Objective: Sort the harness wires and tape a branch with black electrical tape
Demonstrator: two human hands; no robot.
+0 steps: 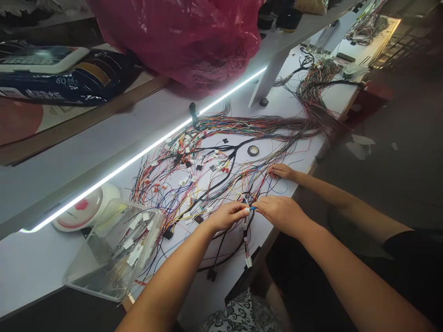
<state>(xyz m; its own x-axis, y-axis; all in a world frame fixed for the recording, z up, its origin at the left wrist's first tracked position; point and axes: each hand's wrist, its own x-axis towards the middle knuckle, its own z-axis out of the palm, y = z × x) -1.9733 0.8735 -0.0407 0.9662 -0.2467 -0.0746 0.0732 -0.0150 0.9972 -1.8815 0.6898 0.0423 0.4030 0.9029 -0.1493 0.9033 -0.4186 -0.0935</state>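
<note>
Working among loose wires [256, 123] crowding around and under the grip, with a tape roll [253, 151] beyond, a clear box [93, 289] to the left, and a co-worker's hand [281, 171] beyond and rightward. Clamping a white plug [247, 209] in the left hand's [228, 216] fingertips and a blue stick [254, 208] in the right hand's [280, 213]. Pointing the stick leftward toward the plug, aligning its long axis crosswise between both hands.
</note>
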